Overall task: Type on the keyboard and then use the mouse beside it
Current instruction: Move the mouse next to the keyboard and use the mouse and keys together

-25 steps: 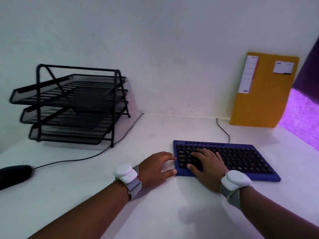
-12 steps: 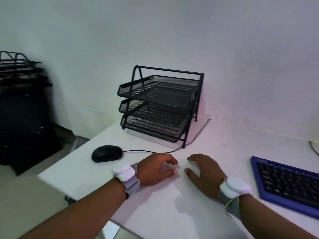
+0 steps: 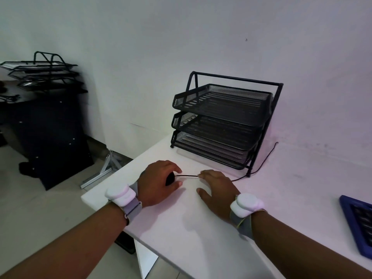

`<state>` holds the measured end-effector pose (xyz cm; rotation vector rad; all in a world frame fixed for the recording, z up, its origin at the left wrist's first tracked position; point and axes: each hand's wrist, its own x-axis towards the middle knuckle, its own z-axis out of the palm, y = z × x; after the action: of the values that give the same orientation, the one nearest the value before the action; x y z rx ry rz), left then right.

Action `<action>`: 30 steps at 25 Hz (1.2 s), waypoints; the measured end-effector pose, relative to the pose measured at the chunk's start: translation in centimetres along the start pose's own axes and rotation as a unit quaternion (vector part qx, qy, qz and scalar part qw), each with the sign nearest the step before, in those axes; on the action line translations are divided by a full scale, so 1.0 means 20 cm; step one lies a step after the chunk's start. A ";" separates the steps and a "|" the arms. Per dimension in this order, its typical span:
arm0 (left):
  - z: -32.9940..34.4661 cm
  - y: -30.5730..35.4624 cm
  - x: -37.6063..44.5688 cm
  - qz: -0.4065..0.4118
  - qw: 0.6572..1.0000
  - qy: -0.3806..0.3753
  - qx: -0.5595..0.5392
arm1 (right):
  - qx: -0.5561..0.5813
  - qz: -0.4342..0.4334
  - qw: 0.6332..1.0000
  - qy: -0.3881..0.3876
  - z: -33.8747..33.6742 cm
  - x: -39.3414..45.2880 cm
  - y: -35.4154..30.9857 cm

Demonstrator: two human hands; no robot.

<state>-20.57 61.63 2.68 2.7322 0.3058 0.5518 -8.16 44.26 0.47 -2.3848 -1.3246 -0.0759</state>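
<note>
Now the left hand (image 3: 159,182) cups the black mouse (image 3: 170,178).

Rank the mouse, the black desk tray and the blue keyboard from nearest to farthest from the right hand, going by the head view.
1. mouse, just left of the right hand, under the left hand.
2. black desk tray, behind, by the wall.
3. blue keyboard, far right at the frame edge.
</note>
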 end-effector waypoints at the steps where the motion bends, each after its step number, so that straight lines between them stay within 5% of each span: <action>1: -0.01 -0.03 0.00 -0.006 1.000 -0.001 0.014 | -0.004 -0.003 1.000 -0.004 0.01 0.01 -0.01; 11: 0.07 0.02 0.01 0.022 0.999 -0.018 -0.021 | -0.046 0.044 0.998 -0.019 -0.05 -0.01 0.09; 30: 0.45 0.77 0.11 0.067 0.992 -0.025 -0.101 | -0.069 0.162 0.984 0.011 -0.40 -0.52 0.58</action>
<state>-12.76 45.51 1.23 2.5768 0.0503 0.5180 -3.18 27.51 1.47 -2.6769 -0.9327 -0.1024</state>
